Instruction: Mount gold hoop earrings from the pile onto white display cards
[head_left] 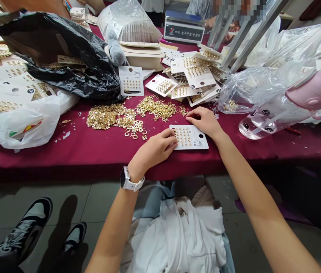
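A white earring card (196,141) with rows of small gold studs lies flat near the table's front edge. My left hand (156,148), with a white watch on its wrist, is closed at the card's left edge; its curled fingertips rest on the card and cover part of it. Just beyond the card's top edge is my right hand (204,120), its thumb and fingers drawn together beside a few tiny gold pieces (182,110). Whatever sits between those fingertips is too small to make out. Gold hoop-like pieces (156,108) and gold studs (105,116) lie in heaps behind my left hand.
Filled earring cards (197,74) are stacked behind my right hand, and one card (132,80) leans against a beige box (141,57). A black plastic bag (72,45) spreads on the left. At right lies a pink-lidded bottle (265,117). A digital scale (183,28) stands at the back.
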The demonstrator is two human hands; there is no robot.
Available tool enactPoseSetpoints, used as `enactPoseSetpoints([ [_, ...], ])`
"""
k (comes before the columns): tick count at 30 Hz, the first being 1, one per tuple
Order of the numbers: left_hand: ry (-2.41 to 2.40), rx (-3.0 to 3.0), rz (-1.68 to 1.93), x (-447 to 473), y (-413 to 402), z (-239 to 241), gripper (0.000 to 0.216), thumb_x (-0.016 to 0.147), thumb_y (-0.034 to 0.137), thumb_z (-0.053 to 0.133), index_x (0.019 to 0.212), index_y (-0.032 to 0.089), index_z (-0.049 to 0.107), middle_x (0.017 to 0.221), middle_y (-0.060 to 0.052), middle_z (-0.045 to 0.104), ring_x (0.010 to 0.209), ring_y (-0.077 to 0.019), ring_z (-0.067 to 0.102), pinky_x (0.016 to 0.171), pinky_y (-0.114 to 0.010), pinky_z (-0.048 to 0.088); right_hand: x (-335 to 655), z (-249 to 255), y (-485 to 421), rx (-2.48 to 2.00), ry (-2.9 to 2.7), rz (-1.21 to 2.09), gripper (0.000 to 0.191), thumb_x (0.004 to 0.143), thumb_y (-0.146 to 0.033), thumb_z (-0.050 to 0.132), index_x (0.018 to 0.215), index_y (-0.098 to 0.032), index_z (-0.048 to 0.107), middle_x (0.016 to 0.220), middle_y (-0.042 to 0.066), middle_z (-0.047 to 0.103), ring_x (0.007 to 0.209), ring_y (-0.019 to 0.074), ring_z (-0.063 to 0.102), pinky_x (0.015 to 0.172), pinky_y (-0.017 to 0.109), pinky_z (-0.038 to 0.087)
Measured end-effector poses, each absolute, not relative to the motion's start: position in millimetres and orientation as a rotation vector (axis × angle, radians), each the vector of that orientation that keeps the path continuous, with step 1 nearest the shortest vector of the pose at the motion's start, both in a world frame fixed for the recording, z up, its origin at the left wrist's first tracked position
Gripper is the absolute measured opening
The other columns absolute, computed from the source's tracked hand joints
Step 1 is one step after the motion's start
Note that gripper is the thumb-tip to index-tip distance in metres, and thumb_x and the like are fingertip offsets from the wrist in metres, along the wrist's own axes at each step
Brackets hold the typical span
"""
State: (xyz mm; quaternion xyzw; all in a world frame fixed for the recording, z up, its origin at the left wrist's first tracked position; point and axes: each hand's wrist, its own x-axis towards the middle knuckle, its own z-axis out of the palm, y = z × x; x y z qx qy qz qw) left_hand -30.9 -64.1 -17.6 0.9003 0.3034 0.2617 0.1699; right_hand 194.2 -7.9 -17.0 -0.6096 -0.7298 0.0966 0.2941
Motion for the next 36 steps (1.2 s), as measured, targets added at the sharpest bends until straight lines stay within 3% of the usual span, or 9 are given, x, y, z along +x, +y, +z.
enactPoseSetpoints([
  [10,0.861,2.533,0.748,-30.4,-63.7,-17.9,0.016,0.092,0.018,0.048,0.086,0.014,0.062,0.103,-0.007,0.059,0.093,-0.0189,0.065,0.082,-0.030,0.052,194.8,-26.9,-1.5,-1.614,-1.963,0.163,0.007,0.079,-0.019,0.063,0.073,-0.019,0.066,0.086,0.006,0.064,0.087,0.0237,0.055,0.084,0.042,0.044],
  [16,0.864,2.537,0.734,-30.5,-62.5,-17.0,0.014,0.090,0.016,0.049,0.081,0.015,0.059,0.103,-0.008,0.059,0.096,-0.0197,0.064,0.085,-0.031,0.052,187.5,-5.9,-33.9,-1.511,-1.771,-0.058,0.006,0.078,-0.025,0.067,0.074,-0.023,0.070,0.106,0.008,0.056,0.105,0.0280,0.049,0.098,0.049,0.038],
  [23,0.815,2.554,0.807,-30.0,-61.5,-20.0,0.013,0.090,0.016,0.050,0.083,0.015,0.061,0.096,-0.006,0.059,0.084,-0.0159,0.063,0.076,-0.027,0.051,144.9,-15.9,-100.3,-1.493,-1.803,0.130,0.005,0.079,-0.025,0.068,0.076,-0.026,0.072,0.102,0.005,0.061,0.100,0.0260,0.049,0.092,0.047,0.042],
  [27,0.793,2.530,0.830,-29.3,-61.6,-20.2,0.014,0.090,0.015,0.050,0.083,0.014,0.061,0.095,-0.007,0.060,0.089,-0.0173,0.063,0.079,-0.028,0.051,137.3,-28.8,-101.9,-1.513,-1.748,0.156,0.006,0.076,-0.020,0.071,0.075,-0.026,0.072,0.100,0.005,0.063,0.098,0.0254,0.049,0.092,0.044,0.042],
  [36,0.790,2.529,0.822,-29.8,-61.5,-18.4,0.016,0.090,0.016,0.048,0.079,0.015,0.060,0.096,-0.007,0.060,0.096,-0.0189,0.062,0.084,-0.030,0.051,141.9,-34.7,-101.4,-1.491,-1.739,0.135,0.006,0.080,-0.027,0.067,0.077,-0.024,0.071,0.096,0.005,0.065,0.095,0.0248,0.050,0.089,0.042,0.043],
])
